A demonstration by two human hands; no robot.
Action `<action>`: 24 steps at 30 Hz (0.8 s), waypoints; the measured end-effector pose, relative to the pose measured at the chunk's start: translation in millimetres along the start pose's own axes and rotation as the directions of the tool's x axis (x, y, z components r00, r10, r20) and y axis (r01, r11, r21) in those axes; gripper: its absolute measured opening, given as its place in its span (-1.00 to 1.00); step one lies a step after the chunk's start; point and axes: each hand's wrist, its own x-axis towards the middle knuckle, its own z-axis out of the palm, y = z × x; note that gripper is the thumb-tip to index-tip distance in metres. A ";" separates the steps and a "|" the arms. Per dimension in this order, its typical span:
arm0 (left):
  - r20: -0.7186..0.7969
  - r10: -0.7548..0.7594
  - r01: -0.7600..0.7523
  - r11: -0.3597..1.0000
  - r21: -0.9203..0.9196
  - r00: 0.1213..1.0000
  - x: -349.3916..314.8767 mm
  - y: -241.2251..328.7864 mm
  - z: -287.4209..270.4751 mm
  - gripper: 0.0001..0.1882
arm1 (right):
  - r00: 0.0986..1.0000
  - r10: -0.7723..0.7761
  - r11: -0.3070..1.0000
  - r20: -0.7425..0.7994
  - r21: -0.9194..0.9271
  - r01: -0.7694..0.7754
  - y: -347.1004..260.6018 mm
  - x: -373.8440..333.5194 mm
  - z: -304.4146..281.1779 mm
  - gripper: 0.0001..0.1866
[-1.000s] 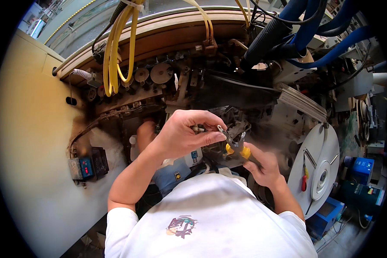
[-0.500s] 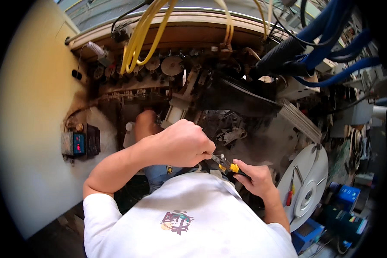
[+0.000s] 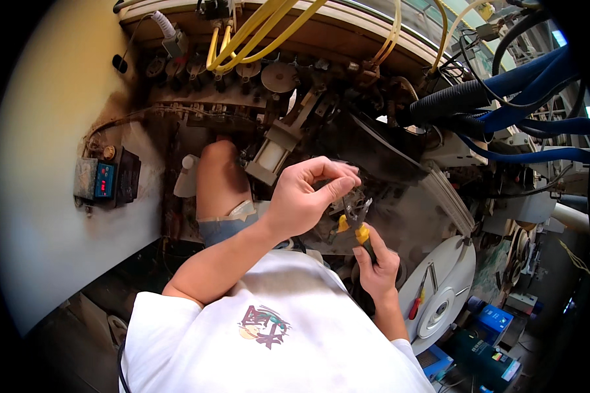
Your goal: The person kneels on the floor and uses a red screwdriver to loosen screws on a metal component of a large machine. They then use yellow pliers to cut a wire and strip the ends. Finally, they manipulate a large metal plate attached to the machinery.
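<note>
A pair of pliers (image 3: 362, 233) with black and yellow handles is held in my right hand (image 3: 379, 270), its dark jaws pointing away from my body. The thumb lies along one handle and the fingers wrap round the other side. Just left of the jaws, my left hand (image 3: 301, 200) is closed in a pinch, thumb tip against the fingers. Whatever it pinches, if anything, is too small to make out. Beneath both hands are tangled metal scraps (image 3: 331, 226) on a grey machine surface (image 3: 396, 203).
A metal cylinder block (image 3: 269, 157) stands beyond my left forearm, with small rollers (image 3: 279, 76) behind it. A white disc (image 3: 462, 268) with a red-handled screwdriver (image 3: 415, 306) is at right. Blue hoses (image 3: 531, 154) hang at upper right; a small display box (image 3: 103, 180) sits left.
Both hands have moved away from my body. The pliers have swung from pointing left to pointing forward, and the left hand has turned so its thumb shows. The whole view has shifted and tilted.
</note>
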 end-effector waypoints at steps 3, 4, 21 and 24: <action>-0.253 0.178 -0.189 0.982 -0.019 0.951 7.3 11.3 -5.1 -0.87 | 1.000 0.003 0.995 0.018 -0.098 -0.001 -10.0 4.7 -3.7 -0.51; -0.357 0.242 -0.213 0.970 0.119 0.902 18.1 43.4 -19.7 -0.86 | 0.999 -0.003 0.990 0.034 -0.141 0.008 -3.6 0.9 -7.0 -0.51; 0.221 -0.456 0.270 0.783 0.561 0.862 10.1 -117.1 -9.9 -0.63 | 0.781 0.587 0.393 0.213 0.768 -0.505 52.3 -28.4 -26.6 -0.56; 0.251 -0.427 0.188 0.753 0.631 0.868 12.7 -124.2 -12.3 -0.69 | 0.783 0.591 0.390 0.196 0.779 -0.490 52.5 -29.8 -25.5 -0.57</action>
